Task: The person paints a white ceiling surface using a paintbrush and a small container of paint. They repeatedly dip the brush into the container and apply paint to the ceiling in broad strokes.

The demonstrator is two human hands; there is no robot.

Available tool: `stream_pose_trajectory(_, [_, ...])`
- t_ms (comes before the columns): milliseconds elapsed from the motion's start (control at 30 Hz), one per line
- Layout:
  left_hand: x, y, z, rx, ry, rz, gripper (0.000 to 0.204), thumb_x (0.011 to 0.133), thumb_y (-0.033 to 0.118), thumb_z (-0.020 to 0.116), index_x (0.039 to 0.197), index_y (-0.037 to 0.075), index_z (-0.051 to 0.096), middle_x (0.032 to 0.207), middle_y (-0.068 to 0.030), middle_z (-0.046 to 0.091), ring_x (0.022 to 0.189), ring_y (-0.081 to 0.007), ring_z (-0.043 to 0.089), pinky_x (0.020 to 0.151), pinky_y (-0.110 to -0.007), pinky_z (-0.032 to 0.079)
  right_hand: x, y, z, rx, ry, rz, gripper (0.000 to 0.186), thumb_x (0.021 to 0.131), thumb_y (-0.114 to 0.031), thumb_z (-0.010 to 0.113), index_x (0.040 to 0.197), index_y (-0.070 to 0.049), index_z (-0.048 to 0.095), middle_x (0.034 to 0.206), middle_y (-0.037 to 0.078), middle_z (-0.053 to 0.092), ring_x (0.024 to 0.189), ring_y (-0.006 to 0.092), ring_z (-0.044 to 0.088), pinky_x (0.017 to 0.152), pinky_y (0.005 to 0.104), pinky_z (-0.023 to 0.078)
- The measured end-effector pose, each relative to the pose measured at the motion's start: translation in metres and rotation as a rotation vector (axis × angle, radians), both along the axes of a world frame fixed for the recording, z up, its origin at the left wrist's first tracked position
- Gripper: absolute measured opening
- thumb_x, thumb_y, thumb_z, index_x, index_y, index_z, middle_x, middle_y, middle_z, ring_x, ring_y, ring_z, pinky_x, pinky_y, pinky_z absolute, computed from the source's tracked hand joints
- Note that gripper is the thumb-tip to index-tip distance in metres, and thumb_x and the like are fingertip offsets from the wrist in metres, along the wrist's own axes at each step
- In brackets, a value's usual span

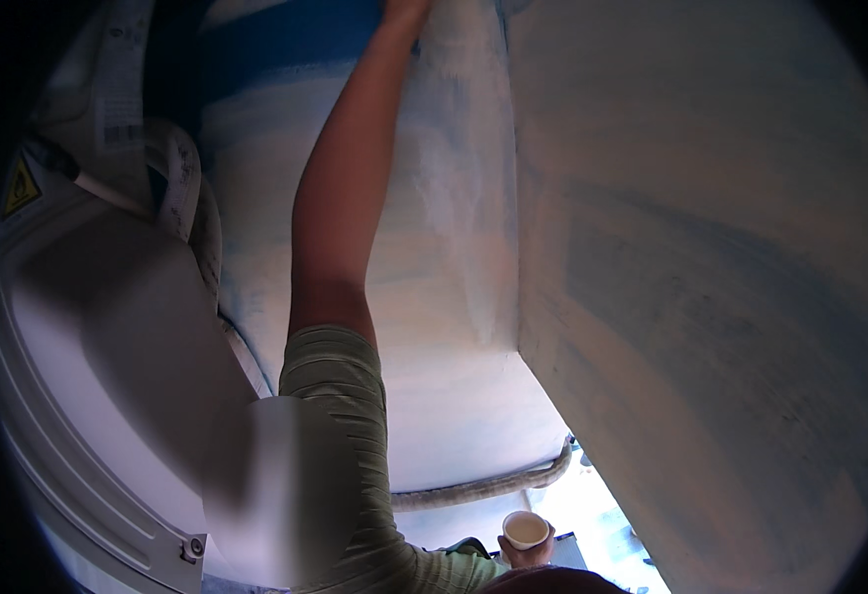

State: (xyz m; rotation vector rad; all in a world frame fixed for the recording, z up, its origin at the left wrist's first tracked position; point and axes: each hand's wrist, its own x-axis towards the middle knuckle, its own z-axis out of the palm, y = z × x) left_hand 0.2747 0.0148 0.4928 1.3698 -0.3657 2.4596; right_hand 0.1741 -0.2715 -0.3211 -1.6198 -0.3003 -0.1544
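Observation:
My bare left arm, in a green sleeve, stretches up along a patchy blue and whitish wall [454, 198]. At the upper edge my left hand [409, 10] is nearly all cut off, near a dark blue band [290, 45]; its fingers and anything in them are out of sight. Low in the view, right of the middle, my right hand [528, 559] is closed around a small pale cup [526, 531]. The cup's open mouth faces up, its inside looks whitish, and I cannot make out its contents.
On the left a large white appliance casing [127, 346] stands close, with a wrapped hose [181, 178] behind it. A big smeared panel [701, 297] fills the right and meets the wall at a corner. Another wrapped pipe [493, 487] runs low across the wall.

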Motion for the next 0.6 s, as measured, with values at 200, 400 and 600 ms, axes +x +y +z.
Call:
stream_pose_trajectory(200, [-0.06, 0.087, 0.033, -0.159, -0.151, 0.332, 0.024, 0.083, 0.02, 0.073, 0.089, -0.003, 0.073, 0.088, -0.0251, 0.073, 0.088, -0.0437, 0.071, 0.079, -0.051, 0.054, -0.002, 0.0, 0.016, 0.026, 0.013, 0.048, 0.088, 0.057, -0.022, 0.098, 0.125, 0.002, 0.047, 0.111, 0.017, 0.064, 0.103, 0.029, 0.066, 0.09, 0.042, 0.054])
stream_pose_trajectory(400, [-0.132, 0.12, 0.025, -0.237, -0.381, 0.709, 0.035, 0.095, 0.034, 0.065, 0.092, 0.0, 0.072, 0.081, -0.0265, 0.07, 0.081, -0.0452, 0.07, 0.074, -0.053, 0.053, 0.006, -0.008, 0.003, -0.018, -0.007, -0.016, 0.09, 0.057, -0.025, 0.098, 0.126, 0.001, 0.047, 0.111, 0.018, 0.065, 0.103, 0.0305, 0.067, 0.09, 0.0431, 0.055])
stream_pose_trajectory(600, [-0.134, 0.171, 0.013, -0.239, -0.302, 0.828, 0.02, 0.089, 0.023, 0.067, 0.1, 0.009, 0.076, 0.085, -0.0159, 0.075, 0.081, -0.0356, 0.074, 0.074, -0.045, 0.059, 0.012, -0.011, 0.011, -0.044, 0.008, -0.042, 0.091, 0.058, -0.021, 0.097, 0.13, 0.003, 0.046, 0.115, 0.019, 0.064, 0.107, 0.0312, 0.066, 0.092, 0.0432, 0.054])
